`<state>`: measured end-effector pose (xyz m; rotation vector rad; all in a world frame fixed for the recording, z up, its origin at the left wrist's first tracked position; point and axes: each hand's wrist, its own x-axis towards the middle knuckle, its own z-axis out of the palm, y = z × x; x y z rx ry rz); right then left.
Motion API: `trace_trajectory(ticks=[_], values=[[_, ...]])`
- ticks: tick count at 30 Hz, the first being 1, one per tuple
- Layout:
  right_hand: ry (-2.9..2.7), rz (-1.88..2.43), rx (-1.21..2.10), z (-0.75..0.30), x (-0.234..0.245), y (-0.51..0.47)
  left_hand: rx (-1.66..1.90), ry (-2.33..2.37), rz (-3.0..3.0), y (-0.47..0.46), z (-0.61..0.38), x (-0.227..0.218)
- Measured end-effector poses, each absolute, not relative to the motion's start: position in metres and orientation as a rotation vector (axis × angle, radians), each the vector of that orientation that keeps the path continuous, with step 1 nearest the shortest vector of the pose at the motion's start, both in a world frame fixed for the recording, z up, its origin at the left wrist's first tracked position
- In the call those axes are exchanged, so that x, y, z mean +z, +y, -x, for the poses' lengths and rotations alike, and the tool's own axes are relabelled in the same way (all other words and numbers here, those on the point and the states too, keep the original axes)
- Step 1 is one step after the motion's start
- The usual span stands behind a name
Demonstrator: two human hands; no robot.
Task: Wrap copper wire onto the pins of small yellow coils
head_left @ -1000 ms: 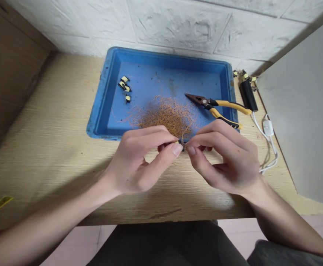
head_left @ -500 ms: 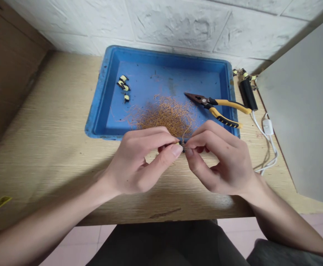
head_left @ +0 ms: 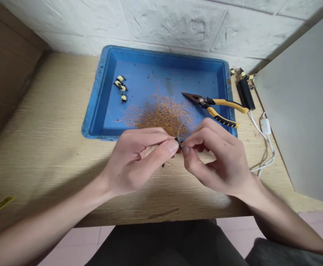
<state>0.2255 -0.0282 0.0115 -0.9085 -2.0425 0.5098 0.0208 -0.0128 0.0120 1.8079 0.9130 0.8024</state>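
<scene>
My left hand (head_left: 144, 159) is closed in a pinch on a small black coil (head_left: 179, 143) wrapped in yellow tape, just in front of the tray. Its dark end shows past my thumb. Thumb and forefinger of my right hand (head_left: 215, 157) are pinched at that end, on what looks like a thin wire; the fingertips hide most of it. Below my left fingers a small dark piece (head_left: 163, 164) with a thin strand shows; whether it is held or lies on the table, I cannot tell. A pile of wire clippings (head_left: 164, 116) lies behind my hands.
The blue tray (head_left: 94, 99) holds several small yellow-taped coils (head_left: 120, 83) and long-nose pliers (head_left: 214, 105), whose handles reach over its right rim. A black cylinder (head_left: 245, 93) with a white switched cord (head_left: 266, 126) lies to the right. A grey panel (head_left: 300, 99) stands beyond it.
Both hands have shifted slightly left with the view. The coil has turned in my left fingers, showing more of its dark end, and the small dark piece below has come into sight.
</scene>
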Motion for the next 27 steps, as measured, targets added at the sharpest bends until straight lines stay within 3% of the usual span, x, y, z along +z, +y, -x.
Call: trace_trajectory(ticks=[9, 27], values=[[-1.962, 0.805, 0.449, -0.2279, 0.0088, -0.0261, 0.845, 0.884, -1.762, -0.0128, -0.0179, 0.0161], [-1.803, 0.769, 0.839, -0.2272, 0.0082, -0.0308, 0.821, 0.827, -1.821, -0.0127, -0.0176, 0.0123]])
